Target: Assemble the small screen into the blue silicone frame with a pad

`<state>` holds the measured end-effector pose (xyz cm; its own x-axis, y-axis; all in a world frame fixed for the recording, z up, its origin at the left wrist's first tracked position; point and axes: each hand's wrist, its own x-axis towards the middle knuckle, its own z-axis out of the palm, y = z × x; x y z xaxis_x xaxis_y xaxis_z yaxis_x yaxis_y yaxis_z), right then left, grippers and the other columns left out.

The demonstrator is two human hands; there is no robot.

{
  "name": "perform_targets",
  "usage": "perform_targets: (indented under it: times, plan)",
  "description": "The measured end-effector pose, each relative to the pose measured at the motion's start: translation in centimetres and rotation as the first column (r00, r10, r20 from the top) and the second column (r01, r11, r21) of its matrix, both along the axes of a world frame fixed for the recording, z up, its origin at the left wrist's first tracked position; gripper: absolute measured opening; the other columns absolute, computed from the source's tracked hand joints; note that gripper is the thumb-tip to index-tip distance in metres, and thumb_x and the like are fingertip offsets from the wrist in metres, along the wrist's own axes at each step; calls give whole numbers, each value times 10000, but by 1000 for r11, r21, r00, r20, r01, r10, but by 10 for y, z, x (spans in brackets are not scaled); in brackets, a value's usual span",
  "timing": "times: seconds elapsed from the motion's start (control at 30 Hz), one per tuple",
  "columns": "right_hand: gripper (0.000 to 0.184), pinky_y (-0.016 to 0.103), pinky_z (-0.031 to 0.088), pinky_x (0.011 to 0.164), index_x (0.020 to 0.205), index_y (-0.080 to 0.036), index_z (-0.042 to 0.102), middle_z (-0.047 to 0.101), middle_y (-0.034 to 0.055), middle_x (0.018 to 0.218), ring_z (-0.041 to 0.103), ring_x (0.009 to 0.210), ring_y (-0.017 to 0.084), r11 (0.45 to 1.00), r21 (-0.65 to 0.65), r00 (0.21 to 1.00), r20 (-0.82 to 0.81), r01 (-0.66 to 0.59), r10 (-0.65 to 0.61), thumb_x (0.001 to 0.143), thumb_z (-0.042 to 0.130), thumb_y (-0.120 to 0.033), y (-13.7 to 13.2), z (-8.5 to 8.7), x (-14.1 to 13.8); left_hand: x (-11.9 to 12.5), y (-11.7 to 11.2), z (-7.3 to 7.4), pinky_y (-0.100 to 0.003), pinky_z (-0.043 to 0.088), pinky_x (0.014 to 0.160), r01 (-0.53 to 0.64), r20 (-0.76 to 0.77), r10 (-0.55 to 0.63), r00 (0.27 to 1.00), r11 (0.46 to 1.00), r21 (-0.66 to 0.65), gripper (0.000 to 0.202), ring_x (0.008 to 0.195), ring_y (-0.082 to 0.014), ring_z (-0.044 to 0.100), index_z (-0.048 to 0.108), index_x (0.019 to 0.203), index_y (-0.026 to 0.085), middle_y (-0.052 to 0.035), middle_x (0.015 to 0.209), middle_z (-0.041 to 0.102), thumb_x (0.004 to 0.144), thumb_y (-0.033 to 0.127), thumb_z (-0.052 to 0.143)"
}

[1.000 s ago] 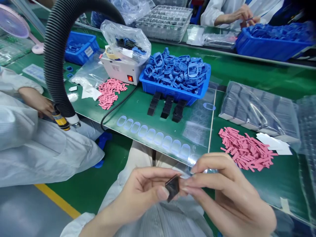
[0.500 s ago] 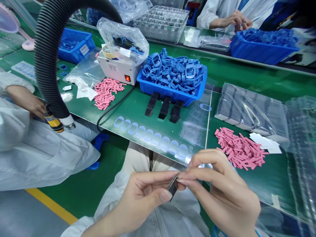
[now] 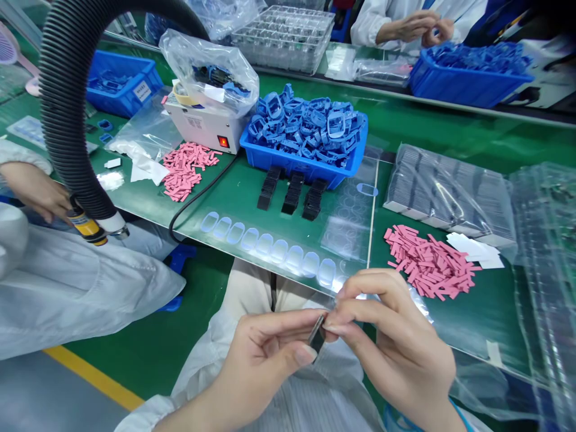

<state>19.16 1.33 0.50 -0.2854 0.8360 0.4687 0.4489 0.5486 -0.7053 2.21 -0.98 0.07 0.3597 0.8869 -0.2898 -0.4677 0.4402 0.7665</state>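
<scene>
My left hand (image 3: 265, 354) and my right hand (image 3: 396, 348) meet over my lap, below the table's front edge. Between them they pinch a small dark flat piece (image 3: 316, 336), seen nearly edge-on. The left thumb and fingers hold its lower end; the right fingertips press on its upper edge. Just beyond my hands lies a clear sheet with a row of oval film pieces (image 3: 270, 246). A heap of pink strips (image 3: 427, 261) lies to the right of it.
A blue bin of blue frames (image 3: 306, 135) stands mid-table with three stacks of black pieces (image 3: 292, 195) in front. A white box with a red switch (image 3: 204, 126), a second heap of pink strips (image 3: 182, 168), bagged trays (image 3: 450, 192), a black hose (image 3: 67, 108), co-workers left and opposite.
The dark piece has turned from face-on to nearly edge-on between my fingers. The view has shifted slightly, so the table items sit further left and up.
</scene>
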Motion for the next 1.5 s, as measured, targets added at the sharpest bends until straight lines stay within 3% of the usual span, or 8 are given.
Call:
perform_targets:
  times: [0.2,0.4,0.73,0.87,1.03,1.13,1.27,1.5]
  plan:
    - [142,337,442,675,822,-222,573,540,19,812,534,788,173,999,-49,997,-77,-6,2,850,529,-90,-3,-4,10,3,7,-3,-118,543,711,-20,146,39,988,991,-133,201,760,-65,707,743,956,271,19,915,779,765,329,714]
    - [333,297,502,823,1230,-249,528,603,41,1061,561,973,152,931,-215,956,-61,-294,288,905,565,-310,6,3,25,-6,12,-12,-160,544,561,406,384,-308,870,891,-206,615,666,-135,733,490,1314,266,-52,812,766,760,452,682]
    - [285,261,503,868,1120,-245,581,673,32,973,603,943,140,874,-176,890,-146,-453,432,911,494,-418,6,1,34,-6,34,-18,-99,295,430,619,71,-623,779,746,-246,847,391,1,312,432,1367,270,118,498,410,640,612,703]
    - [301,246,542,791,1074,-249,602,687,45,927,645,875,160,954,-116,953,-163,-276,256,882,523,-467,3,-18,51,-3,52,-11,-162,423,537,648,-63,-671,739,733,-207,671,520,-49,568,528,1282,335,49,656,624,701,656,624]
    - [291,225,574,669,925,-236,674,710,52,811,687,764,178,973,-5,953,-202,231,-227,862,558,-495,6,-64,81,1,119,7,-315,581,706,609,-821,-98,563,720,332,347,834,-179,708,588,1193,262,-46,1023,751,893,415,507]
    - [254,210,580,638,884,-227,685,718,52,798,696,738,172,933,1,903,-253,359,-347,862,581,-457,8,-82,85,12,180,22,-385,537,878,636,-872,354,339,596,490,345,947,-222,649,571,1219,171,-102,1068,687,890,259,517]
    - [246,243,592,663,899,-232,700,721,61,820,698,760,187,925,-14,886,-280,381,-369,846,605,-452,9,-87,84,34,257,36,-487,432,962,836,-756,643,122,344,427,355,1136,-294,507,577,1212,138,-159,1230,571,902,111,405]
    - [246,269,597,646,930,-230,702,712,81,841,696,779,207,933,-75,872,-336,353,-357,848,606,-441,9,-90,89,57,322,48,-370,432,748,997,-578,816,15,33,73,190,997,-276,531,699,862,133,-134,1072,623,862,123,510]
